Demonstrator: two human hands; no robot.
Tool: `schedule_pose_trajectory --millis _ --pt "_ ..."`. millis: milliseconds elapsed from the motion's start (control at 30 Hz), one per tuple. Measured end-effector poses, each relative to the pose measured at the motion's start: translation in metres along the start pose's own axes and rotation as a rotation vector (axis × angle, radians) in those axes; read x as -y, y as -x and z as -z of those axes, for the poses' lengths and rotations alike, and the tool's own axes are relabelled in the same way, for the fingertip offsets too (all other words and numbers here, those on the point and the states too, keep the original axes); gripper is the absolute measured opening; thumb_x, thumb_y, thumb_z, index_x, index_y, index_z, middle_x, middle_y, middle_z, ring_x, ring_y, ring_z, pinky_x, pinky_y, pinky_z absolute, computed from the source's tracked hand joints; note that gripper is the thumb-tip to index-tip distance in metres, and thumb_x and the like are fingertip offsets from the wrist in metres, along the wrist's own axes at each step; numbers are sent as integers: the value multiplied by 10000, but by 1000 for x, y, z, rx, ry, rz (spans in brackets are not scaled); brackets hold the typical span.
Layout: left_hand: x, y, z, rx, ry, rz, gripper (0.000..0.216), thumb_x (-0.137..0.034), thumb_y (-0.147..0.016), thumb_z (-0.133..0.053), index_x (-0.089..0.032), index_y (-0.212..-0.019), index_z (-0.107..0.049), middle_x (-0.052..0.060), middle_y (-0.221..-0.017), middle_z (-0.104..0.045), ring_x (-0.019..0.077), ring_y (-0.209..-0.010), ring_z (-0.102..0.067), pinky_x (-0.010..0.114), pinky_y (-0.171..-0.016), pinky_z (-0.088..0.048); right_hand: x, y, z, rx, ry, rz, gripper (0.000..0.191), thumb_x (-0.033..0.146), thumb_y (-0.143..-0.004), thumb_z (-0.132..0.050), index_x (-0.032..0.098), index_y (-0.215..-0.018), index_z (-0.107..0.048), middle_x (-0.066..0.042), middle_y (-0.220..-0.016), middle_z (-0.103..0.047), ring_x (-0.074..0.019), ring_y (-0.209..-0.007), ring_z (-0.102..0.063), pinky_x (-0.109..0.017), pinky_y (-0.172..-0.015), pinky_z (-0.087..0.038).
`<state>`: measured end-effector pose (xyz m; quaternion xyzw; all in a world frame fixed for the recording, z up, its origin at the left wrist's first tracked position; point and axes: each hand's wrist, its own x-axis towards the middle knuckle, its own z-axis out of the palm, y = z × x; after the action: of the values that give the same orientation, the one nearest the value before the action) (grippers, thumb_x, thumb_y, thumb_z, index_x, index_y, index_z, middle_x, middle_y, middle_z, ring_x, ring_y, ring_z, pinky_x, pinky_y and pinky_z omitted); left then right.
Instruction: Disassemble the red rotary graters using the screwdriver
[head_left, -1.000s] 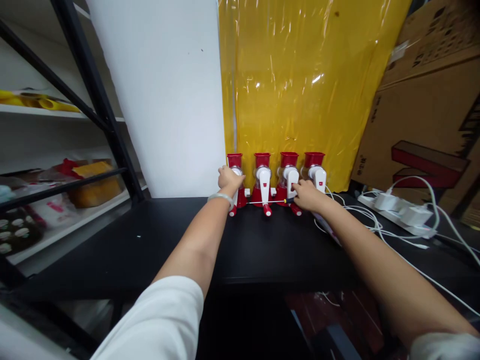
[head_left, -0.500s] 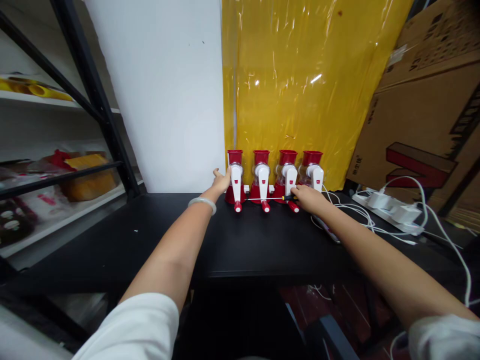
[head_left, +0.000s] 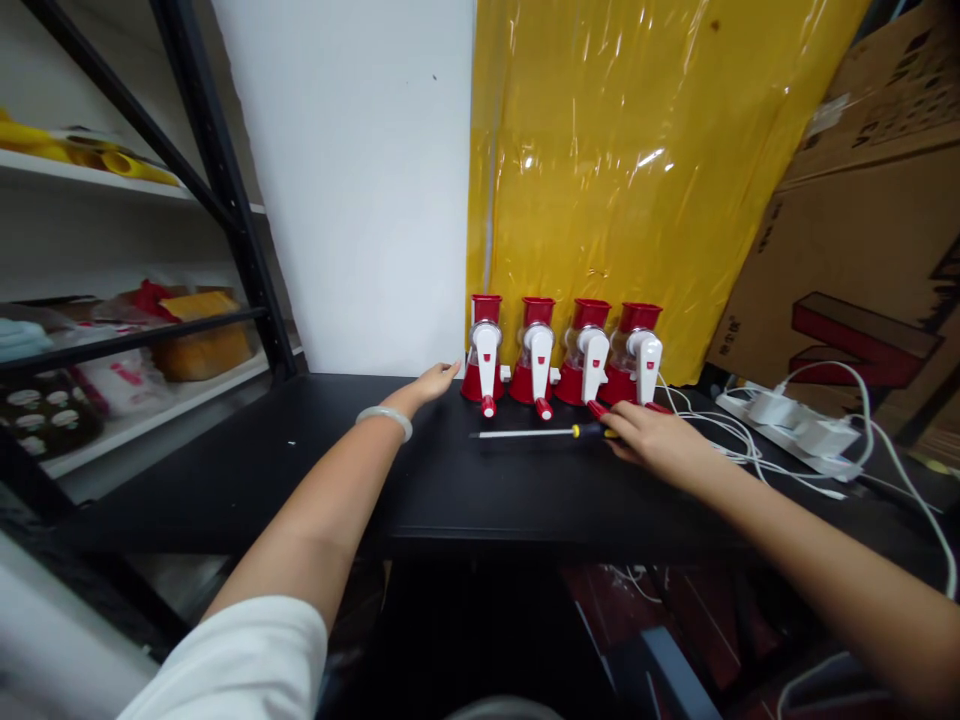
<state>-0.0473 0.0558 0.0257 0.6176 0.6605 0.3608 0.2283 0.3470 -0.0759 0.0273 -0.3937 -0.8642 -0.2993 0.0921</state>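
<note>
Several red-and-white rotary graters stand upright in a row at the back of the black table, with their white cranks facing me. My right hand (head_left: 654,436) is closed round the dark handle of a long screwdriver (head_left: 525,433). Its thin shaft points left, level with the table, in front of the cranks. The rightmost grater (head_left: 634,350) stands just behind this hand. Beside the base of the leftmost grater (head_left: 486,345) is my left hand (head_left: 435,382), fingers stretched out and nothing in it; whether it touches the grater I cannot tell.
A white power strip (head_left: 795,430) with plugs and tangled white cables (head_left: 739,440) lies at the right. Behind it leans a large cardboard box (head_left: 847,260). Yellow plastic sheeting (head_left: 600,150) hangs behind the graters. A black-framed shelf (head_left: 217,200) stands at the left.
My right hand has drawn the screwdriver back towards me, away from the cranks. My left hand has come down and away from the leftmost grater's side. The view has shifted slightly.
</note>
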Motion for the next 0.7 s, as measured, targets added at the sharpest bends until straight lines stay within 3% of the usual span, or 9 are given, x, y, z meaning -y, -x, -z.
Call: schedule_pose_trajectory --millis 200,433,567,700 --pt "2 2 13 30 -64 -36 586 -587 -925 -442 -97 -1175 -646 182 -1167 -704 314 -1050 -666 360 -833 -520 29 -1 -33 80 -90 67 218 239 -939 -509 171 -1114 -620 -115 -1054 -637 -205 -869 -677 -275 -663 -511" --pt "6 4 12 48 -94 -52 542 -549 -905 -482 -111 -1170 -661 157 -1245 -686 288 -1135 -638 324 -939 -486 16 -1 -61 59 -304 7 279 215 -944 -486 144 -1174 -626 -128 -1069 -655 -210 -842 -701 -336 -748 -575" --pt "7 3 8 56 -84 -55 536 -511 -898 -508 -98 -1214 -641 171 -1288 -660 276 -1175 -620 324 -998 -449 10 4 -66 45 -455 -6 329 232 -946 -494 176 -1246 -615 -134 -1144 -672 -230 -970 -698 -369 -845 -580" --pt "5 4 7 60 -59 -57 529 -472 -875 -551 -97 -1239 -629 176 -1250 -678 280 -1115 -650 337 -936 -487 8 6 -58 45 -456 -22 340 266 -942 -510 168 -1248 -622 -136 -1161 -681 -252 -1046 -676 -391 -900 -563"
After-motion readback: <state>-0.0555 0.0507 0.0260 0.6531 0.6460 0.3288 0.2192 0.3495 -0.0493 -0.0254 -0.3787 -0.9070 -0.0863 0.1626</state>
